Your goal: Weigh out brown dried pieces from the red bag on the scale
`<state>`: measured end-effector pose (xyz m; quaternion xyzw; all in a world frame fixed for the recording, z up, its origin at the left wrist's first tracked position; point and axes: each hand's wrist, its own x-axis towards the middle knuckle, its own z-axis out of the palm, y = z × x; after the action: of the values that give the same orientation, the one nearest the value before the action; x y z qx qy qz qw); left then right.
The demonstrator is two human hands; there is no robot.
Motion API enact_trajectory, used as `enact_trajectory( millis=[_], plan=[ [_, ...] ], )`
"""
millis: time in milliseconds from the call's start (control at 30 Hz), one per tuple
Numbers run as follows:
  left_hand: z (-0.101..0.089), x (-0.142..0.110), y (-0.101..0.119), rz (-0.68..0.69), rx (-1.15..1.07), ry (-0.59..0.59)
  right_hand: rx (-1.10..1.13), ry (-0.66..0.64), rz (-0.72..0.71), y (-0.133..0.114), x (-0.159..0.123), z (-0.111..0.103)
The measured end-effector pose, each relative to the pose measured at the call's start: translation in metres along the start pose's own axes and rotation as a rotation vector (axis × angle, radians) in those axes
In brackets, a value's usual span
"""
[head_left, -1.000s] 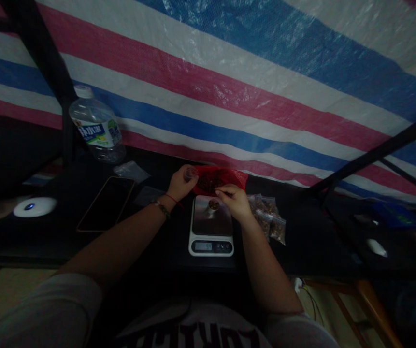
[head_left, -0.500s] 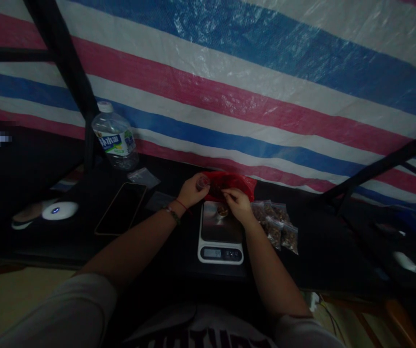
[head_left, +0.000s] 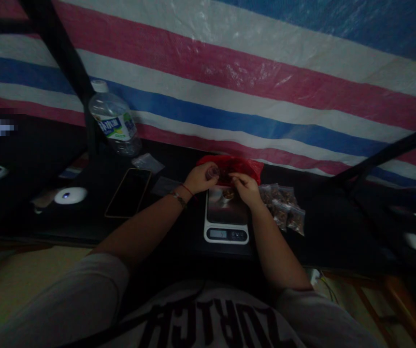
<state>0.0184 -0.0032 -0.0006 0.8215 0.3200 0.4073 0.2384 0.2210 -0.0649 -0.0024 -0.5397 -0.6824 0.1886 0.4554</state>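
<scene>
My left hand is closed around a small clear plastic cup, tilted at the mouth of a red plastic bag. My right hand has its fingertips pinched together at the bag's near edge; what they hold, if anything, is too small and dark to make out. Just below the hands, a white kitchen scale carries a small cup with brownish bits inside. Its display is lit, but the digits are blurred. Dark contents show dimly in the bag.
Several filled zip bags lie right of the scale. To the left are a phone, clear plastic bags, a large bottle and a white oval device. A striped sheet hangs behind the black table.
The view has tilted downward, so everything appears higher. My left hand with the cup has come slightly closer to my right hand. The right hand's pinch looks much the same.
</scene>
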Motion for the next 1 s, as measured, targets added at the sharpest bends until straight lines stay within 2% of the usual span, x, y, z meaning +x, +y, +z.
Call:
enact_trajectory(
  millis=[167,233,367,433,600,667,867,1000],
  plan=[
    [0.004,0.001,-0.002,-0.016,0.010,-0.025,0.084,-0.072,0.006,-0.002,-0.001,0.002],
    [0.004,0.001,-0.002,-0.020,0.016,-0.034,0.087,-0.042,-0.008,-0.003,-0.001,0.000],
    [0.004,0.003,-0.004,-0.053,0.047,0.032,0.148,-0.016,0.022,-0.007,0.000,-0.006],
    [0.003,0.003,-0.004,-0.058,0.039,0.041,0.183,-0.100,0.052,-0.009,0.000,-0.011],
    [0.001,0.001,-0.002,-0.049,-0.004,0.028,0.308,-0.504,0.090,-0.015,-0.006,-0.029],
    [0.000,0.001,-0.001,-0.059,-0.008,0.029,0.338,-0.600,0.125,-0.017,-0.008,-0.032],
    [0.001,0.001,-0.001,-0.054,-0.038,0.044,0.222,-0.564,0.113,-0.020,-0.010,-0.028],
    [0.003,0.001,-0.003,-0.046,-0.064,0.036,0.256,-0.444,0.090,-0.020,-0.008,-0.024]
  ],
)
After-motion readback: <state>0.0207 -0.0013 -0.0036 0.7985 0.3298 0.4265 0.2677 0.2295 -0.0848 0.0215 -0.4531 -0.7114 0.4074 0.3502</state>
